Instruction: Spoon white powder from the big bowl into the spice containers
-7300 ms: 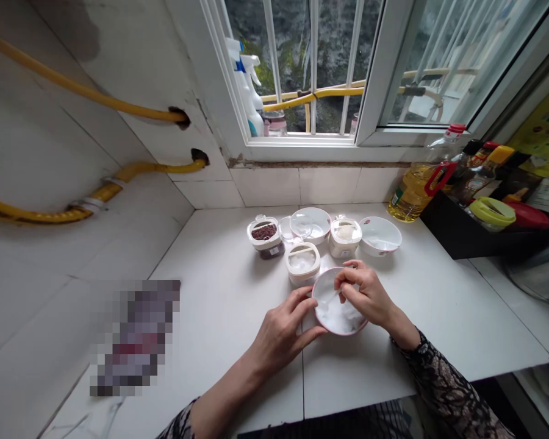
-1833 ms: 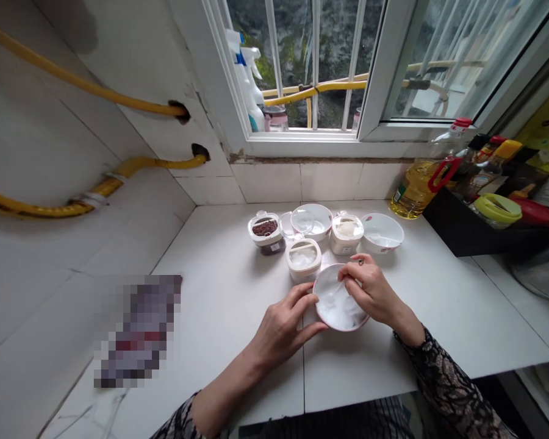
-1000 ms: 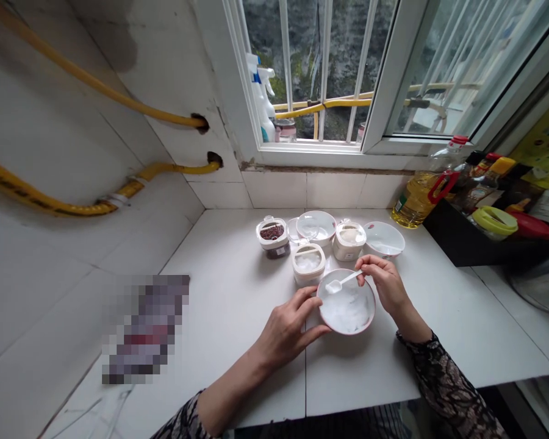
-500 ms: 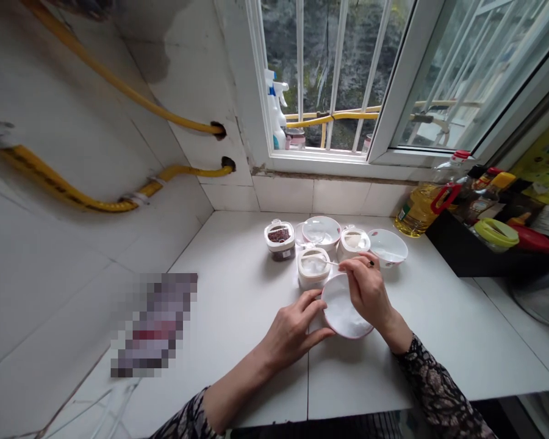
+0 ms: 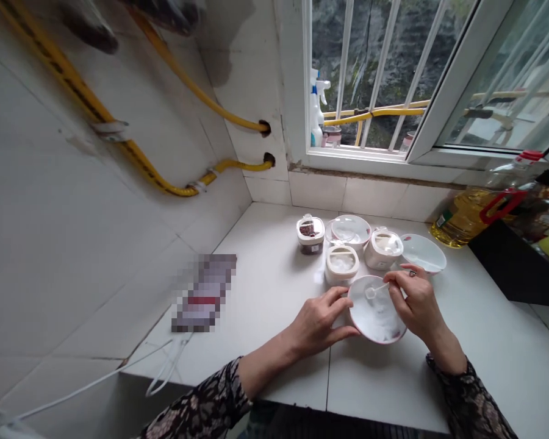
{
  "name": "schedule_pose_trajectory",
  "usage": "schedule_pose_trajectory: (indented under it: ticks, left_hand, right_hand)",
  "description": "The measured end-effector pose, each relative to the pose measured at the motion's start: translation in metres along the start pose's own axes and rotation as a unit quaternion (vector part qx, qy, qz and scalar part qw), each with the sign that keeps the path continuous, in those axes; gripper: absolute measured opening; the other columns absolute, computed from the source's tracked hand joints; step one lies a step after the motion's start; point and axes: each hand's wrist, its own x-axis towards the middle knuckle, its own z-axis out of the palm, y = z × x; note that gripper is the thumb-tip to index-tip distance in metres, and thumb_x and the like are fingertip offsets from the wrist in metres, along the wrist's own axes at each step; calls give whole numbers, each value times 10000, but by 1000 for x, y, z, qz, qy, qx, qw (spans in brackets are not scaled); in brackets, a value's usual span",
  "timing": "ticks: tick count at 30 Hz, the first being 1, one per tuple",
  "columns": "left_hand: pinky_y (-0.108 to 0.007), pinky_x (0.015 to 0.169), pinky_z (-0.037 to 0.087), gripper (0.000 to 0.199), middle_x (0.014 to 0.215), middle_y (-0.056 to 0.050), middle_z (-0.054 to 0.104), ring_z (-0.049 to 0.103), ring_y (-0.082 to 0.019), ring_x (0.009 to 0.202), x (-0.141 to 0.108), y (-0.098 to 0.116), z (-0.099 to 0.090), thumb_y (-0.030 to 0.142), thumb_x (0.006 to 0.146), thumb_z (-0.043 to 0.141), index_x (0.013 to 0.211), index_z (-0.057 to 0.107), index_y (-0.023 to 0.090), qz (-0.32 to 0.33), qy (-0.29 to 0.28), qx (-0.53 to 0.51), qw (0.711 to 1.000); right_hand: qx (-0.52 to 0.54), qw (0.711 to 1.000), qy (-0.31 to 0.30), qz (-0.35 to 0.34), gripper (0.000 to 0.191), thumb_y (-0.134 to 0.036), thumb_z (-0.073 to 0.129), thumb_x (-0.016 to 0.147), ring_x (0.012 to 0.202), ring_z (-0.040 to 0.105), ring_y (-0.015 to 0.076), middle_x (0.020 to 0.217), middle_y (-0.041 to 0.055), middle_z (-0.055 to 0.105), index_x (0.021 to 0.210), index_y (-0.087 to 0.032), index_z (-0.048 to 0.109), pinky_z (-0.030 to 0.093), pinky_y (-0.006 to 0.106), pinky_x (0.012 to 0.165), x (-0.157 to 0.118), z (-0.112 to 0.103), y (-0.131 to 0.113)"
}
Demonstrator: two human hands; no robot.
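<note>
Daylight enters by the far window (image 5: 455, 79) and brightens the counter (image 5: 265, 292); the left wall (image 5: 50, 201) is dimmer, soft shadow lies beneath the left hand (image 5: 322, 318), edges look stretched, one patch (image 5: 205, 296) pixelated

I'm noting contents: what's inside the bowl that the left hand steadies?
White contents are in the bowl, with the white spoon reaching over them. The right hand covers part of the bowl's right side; anything under the white contents is hidden.

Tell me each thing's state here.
Front bowl, holding white contents
Spoon, in right hand over front bowl
Left hand, holding front bowl
Front jar, open
Left jar, apparently shut
Right jar, apparently shut
Left back bowl, upright
Right back bowl, upright
Oil bottle, capped, partly full
Window, slid open
</note>
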Motion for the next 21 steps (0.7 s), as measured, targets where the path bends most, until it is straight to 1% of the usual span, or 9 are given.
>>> schedule_pose_trajectory:
  ticks: [2, 6, 9, 11, 13, 15, 16, 19, 21]
  left_hand:
    - [-356, 718, 618, 395, 1183, -145, 627, 681, -250, 1011, 0, 0, 0, 526, 919, 549, 1089, 556, 170, -3, -1, 1, 1000]
    - [-359, 732, 617, 383, 1194, -146, 624, 679, -254, 1023, 0, 0, 0, 507, 918, 563, 1097, 554, 168, -2, -3, -2, 1000]
    - [-363, 743, 616, 378, 1198, -149, 620, 677, -254, 1028, 0, 0, -1, 502, 920, 562, 1096, 553, 167, 1, -2, -7, 1000]
    - [-366, 728, 616, 368, 1189, -151, 623, 679, -259, 1023, -1, -1, -1, 495, 923, 561, 1087, 551, 166, 5, -2, -5, 1000]
    - [-363, 714, 615, 355, 1178, -147, 625, 682, -259, 1014, -1, -1, -2, 487, 928, 557, 1088, 544, 171, 7, -3, 2, 1000]
    - [-350, 703, 614, 345, 1175, -143, 625, 682, -257, 1021, -1, -1, -2, 482, 931, 554, 1092, 537, 178, 9, -4, 9, 1000]
    - [-346, 702, 614, 337, 1174, -141, 625, 684, -254, 1016, -1, -1, -2, 479, 934, 551, 1092, 534, 182, 12, -3, 12, 1000]
    - [-338, 698, 615, 318, 1155, -137, 632, 689, -247, 998, 0, -1, -2, 463, 937, 553, 1088, 527, 185, 22, 4, 15, 1000]
    - [-336, 701, 617, 308, 1151, -135, 634, 691, -242, 991, 0, -1, -2, 454, 937, 556, 1084, 525, 185, 28, 9, 15, 999]
  right_hand:
    - [-6, 999, -33, -18, 165, -104, 459, 847, 506, 541, 149, 598, -45, 622, 813, -217, 574, 393, 433, 900, 0, 3, -2]
    - [56, 995, -81, -29, 184, -89, 429, 870, 534, 566, 141, 660, -42, 655, 836, -218, 556, 403, 412, 899, -2, 7, -10]
    - [75, 995, -66, -15, 181, -97, 434, 888, 538, 566, 142, 675, -42, 668, 863, -222, 562, 414, 412, 899, -2, 5, -10]
    - [54, 998, -40, -4, 179, -100, 435, 889, 540, 563, 146, 670, -35, 666, 862, -219, 566, 418, 413, 893, -2, 4, -7]
    - [15, 1000, -27, -3, 180, -92, 435, 883, 550, 564, 151, 654, -28, 653, 856, -210, 568, 413, 417, 897, -2, 3, -5]
    - [-12, 999, -40, -12, 178, -82, 438, 871, 586, 580, 164, 661, -13, 655, 850, -204, 567, 406, 421, 899, -2, 4, -6]
    - [-10, 999, -49, -11, 186, -76, 432, 873, 596, 584, 165, 671, -8, 661, 856, -202, 568, 405, 422, 905, -2, 5, -7]
    - [57, 994, -88, -12, 198, -77, 419, 885, 576, 568, 152, 670, -22, 671, 858, -212, 561, 422, 410, 905, -2, 6, -11]
    - [84, 992, -92, -3, 204, -78, 417, 882, 548, 543, 144, 649, -36, 661, 841, -220, 558, 429, 406, 906, -2, 5, -11]
